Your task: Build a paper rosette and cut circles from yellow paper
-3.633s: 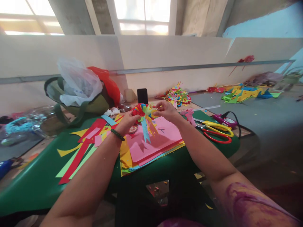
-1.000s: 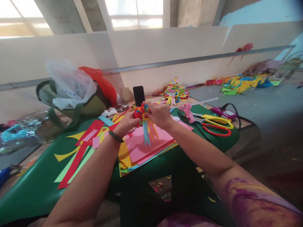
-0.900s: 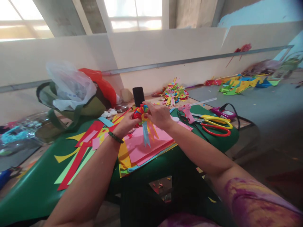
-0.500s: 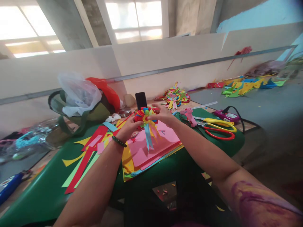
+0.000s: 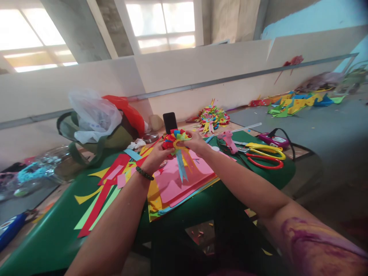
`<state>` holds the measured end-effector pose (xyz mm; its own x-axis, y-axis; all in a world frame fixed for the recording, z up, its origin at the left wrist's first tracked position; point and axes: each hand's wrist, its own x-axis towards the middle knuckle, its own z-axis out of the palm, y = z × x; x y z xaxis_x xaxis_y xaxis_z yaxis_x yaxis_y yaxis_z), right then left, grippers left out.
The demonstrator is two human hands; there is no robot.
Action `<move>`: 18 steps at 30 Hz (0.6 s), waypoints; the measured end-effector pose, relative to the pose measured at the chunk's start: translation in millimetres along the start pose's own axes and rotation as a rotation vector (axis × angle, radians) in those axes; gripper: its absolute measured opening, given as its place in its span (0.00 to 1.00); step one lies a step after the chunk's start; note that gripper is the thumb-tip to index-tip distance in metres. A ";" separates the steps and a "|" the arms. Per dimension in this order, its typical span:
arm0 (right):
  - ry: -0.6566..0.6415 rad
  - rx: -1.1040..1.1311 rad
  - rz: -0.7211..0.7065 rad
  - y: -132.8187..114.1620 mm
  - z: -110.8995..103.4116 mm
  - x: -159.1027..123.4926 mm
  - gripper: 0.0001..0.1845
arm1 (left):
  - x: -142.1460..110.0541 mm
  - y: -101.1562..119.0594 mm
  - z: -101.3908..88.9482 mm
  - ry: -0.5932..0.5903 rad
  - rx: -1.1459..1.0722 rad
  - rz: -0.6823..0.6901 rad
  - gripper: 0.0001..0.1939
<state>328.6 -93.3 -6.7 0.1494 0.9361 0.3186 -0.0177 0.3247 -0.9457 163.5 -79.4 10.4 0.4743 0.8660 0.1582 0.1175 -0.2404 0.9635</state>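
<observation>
Between my two hands is a colourful paper rosette (image 5: 174, 142) with red, blue, green and yellow loops and blue and yellow tails hanging down. My left hand (image 5: 158, 156) grips its left side, fingers partly hidden behind it. On the right side, my right hand (image 5: 198, 144) is closed on the rosette's edge, thumb in front. Below lies a stack of pink sheets (image 5: 172, 184) over yellow and blue ones. Red, green and yellow paper strips (image 5: 101, 207) are spread to the left.
A pink glue gun (image 5: 228, 142) lies right of the stack, beside yellow and red-handled scissors (image 5: 266, 155). A phone (image 5: 170, 122) stands behind the rosette. More rosettes (image 5: 213, 117) are piled near the wall. A green bag (image 5: 112, 142) holding plastic bags sits at the left.
My right hand's fingers have closed in around the rosette's right edge, and the thumb has shifted. The rosette stays in both hands, its tails swaying slightly. The view has shifted slightly.
</observation>
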 end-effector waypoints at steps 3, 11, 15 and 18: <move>0.034 -0.054 -0.004 1.7 2.2 1.2 0.20 | -0.8 2.5 1.4 0.008 0.001 0.004 0.12; 0.074 -0.133 -0.011 2.4 2.7 2.0 0.21 | -1.7 1.6 1.7 0.001 0.002 0.021 0.13; -0.007 -0.026 0.042 -2.7 -2.3 2.1 0.22 | 2.7 -4.4 -2.4 0.039 -0.047 0.010 0.15; -0.027 0.049 0.060 -4.6 -4.9 3.3 0.23 | 4.6 -6.7 -3.9 0.057 -0.087 0.015 0.16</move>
<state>334.0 -92.4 -1.6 0.1194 0.9571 0.2642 -0.0743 0.2739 -0.9589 161.5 -72.1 5.5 0.4245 0.8869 0.1821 0.0339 -0.2165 0.9757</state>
